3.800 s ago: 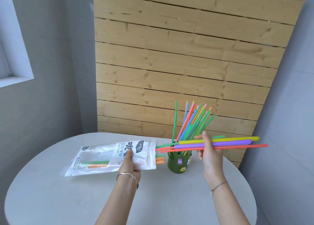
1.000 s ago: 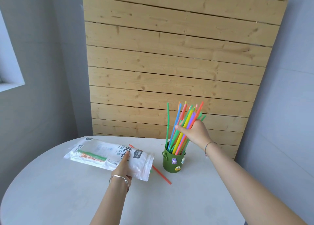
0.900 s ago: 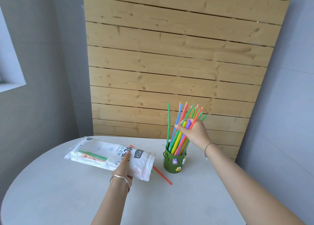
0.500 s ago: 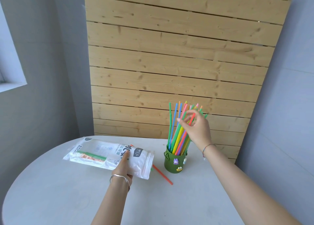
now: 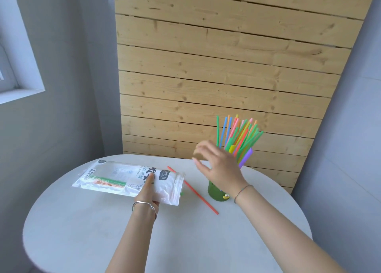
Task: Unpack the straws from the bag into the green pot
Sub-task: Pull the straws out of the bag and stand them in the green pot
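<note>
**pot_watcher:** Looking from the near edge out: the round grey table (image 5: 165, 241) is mostly bare up front, with both forearms coming in from 6 o'clock. The left hand (image 5: 147, 196), silver bangle (image 5: 144, 205) at the wrist, lies on the plastic straw bag (image 5: 127, 180), forefinger stretched flat over the printing. It's pressing down on it rather than clutching it, as far as I can see.

**strawman22:** And the right one?

**pot_watcher:** The right hand (image 5: 219, 167) is up in the air at about 1 o'clock, fingers spread wide and a bit blurred, nothing in it. It covers the upper part of the green pot (image 5: 215, 193), which stands on the table just behind the wrist. There's a thin cord bracelet (image 5: 242, 191) on that wrist.

**strawman22:** Where are the straws?

**pot_watcher:** Most of them stand as a bunch of straws in the pot (image 5: 240, 134), fanned towards 1 o'clock: green, blue, orange, pink, plus a fat yellow and a fat purple one. One red straw (image 5: 193, 191) lies loose on the table between bag and pot, running from 11 to 5 o'clock. A few orange and green ones (image 5: 109, 183) are still inside the bag, at its left end. Behind it all is a wooden plank wall (image 5: 216, 66), with a window sill (image 5: 20, 93) off at 10 o'clock.
</note>
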The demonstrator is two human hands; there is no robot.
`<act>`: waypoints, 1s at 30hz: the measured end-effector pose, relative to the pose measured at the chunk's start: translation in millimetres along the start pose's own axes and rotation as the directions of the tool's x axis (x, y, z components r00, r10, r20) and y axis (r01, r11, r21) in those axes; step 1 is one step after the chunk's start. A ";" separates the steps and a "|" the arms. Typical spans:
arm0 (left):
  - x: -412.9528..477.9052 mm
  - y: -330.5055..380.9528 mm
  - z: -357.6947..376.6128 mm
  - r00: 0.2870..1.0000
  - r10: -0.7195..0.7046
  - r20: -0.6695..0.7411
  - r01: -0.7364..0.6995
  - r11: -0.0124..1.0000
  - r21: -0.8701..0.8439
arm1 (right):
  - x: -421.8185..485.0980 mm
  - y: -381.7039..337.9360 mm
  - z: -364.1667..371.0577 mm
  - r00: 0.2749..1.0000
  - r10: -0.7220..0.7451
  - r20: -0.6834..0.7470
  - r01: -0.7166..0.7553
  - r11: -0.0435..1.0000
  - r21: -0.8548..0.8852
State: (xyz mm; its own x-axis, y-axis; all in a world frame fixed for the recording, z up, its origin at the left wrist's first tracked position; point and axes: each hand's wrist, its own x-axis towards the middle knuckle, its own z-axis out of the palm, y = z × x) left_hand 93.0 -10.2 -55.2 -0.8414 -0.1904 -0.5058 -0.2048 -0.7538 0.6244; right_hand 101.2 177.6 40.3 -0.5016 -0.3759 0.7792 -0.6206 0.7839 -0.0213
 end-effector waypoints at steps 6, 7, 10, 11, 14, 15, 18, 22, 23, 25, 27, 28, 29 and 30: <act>8.1 20.8 -18.5 0.999 -0.002 -0.053 0.001 1.000 -0.010 | -32.1 -1.0 79.8 0.532 0.513 0.674 -0.600 0.790 -0.128; 9.9 25.8 -22.0 0.998 0.003 -0.060 -0.003 1.000 -0.009 | -36.0 -1.3 89.3 0.474 0.547 0.690 -0.625 0.761 -0.174; 16.5 34.5 -28.5 0.998 0.008 -0.068 -0.008 1.000 -0.007 | -45.8 -3.8 104.8 0.400 0.607 0.687 -0.662 0.709 -0.241; 18.4 37.7 -30.8 0.997 0.008 -0.074 -0.009 1.000 -0.005 | -46.8 -5.7 108.8 0.406 0.609 0.681 -0.651 0.716 -0.253; 19.1 42.1 -32.6 0.997 0.017 -0.078 -0.018 1.000 -0.009 | -45.3 -8.2 114.5 0.455 0.598 0.660 -0.577 0.763 -0.293; 18.5 43.0 -31.5 0.997 0.018 -0.071 -0.019 1.000 -0.014 | -43.9 -9.2 116.4 0.464 0.588 0.662 -0.546 0.779 -0.309; 16.9 43.7 -28.9 0.999 0.023 -0.049 -0.024 0.999 -0.024 | -40.2 -10.9 116.6 0.457 0.533 0.712 -0.419 0.835 -0.356; 16.3 40.9 -23.0 0.999 0.030 -0.018 -0.030 0.999 -0.037 | -32.7 -6.4 99.0 0.495 0.514 0.701 -0.456 0.840 -0.294; 15.4 39.5 -20.2 1.000 0.031 -0.006 -0.031 0.999 -0.036 | -28.7 -3.6 89.8 0.542 0.523 0.658 -0.503 0.829 -0.244; 12.2 36.4 -14.0 1.000 0.029 0.008 -0.029 0.999 -0.034 | -21.0 2.0 65.1 0.646 0.547 0.533 -0.568 0.810 -0.143; 9.1 32.2 -8.9 1.000 0.023 0.019 -0.022 0.999 -0.030 | -15.9 5.1 34.0 0.726 0.575 0.378 -0.611 0.791 -0.030; 8.5 30.5 -7.7 1.000 0.022 0.014 -0.022 0.999 -0.025 | -14.0 4.9 19.6 0.748 0.591 0.303 -0.630 0.776 0.042; 7.6 28.5 -6.1 1.000 0.019 0.006 -0.019 1.000 -0.019 | -12.4 5.1 5.9 0.758 0.610 0.232 -0.644 0.756 0.117; 7.3 26.5 -4.9 1.000 0.016 -0.001 -0.016 1.000 -0.015 | -10.9 6.3 -6.1 0.761 0.627 0.163 -0.648 0.737 0.190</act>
State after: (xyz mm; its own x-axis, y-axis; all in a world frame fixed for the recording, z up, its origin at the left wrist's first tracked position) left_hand 83.9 -34.6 -45.2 -0.8443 -0.2027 -0.4961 -0.1838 -0.7601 0.6233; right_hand 106.5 189.6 35.5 -0.8695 0.1250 0.4778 -0.2468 0.7281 -0.6396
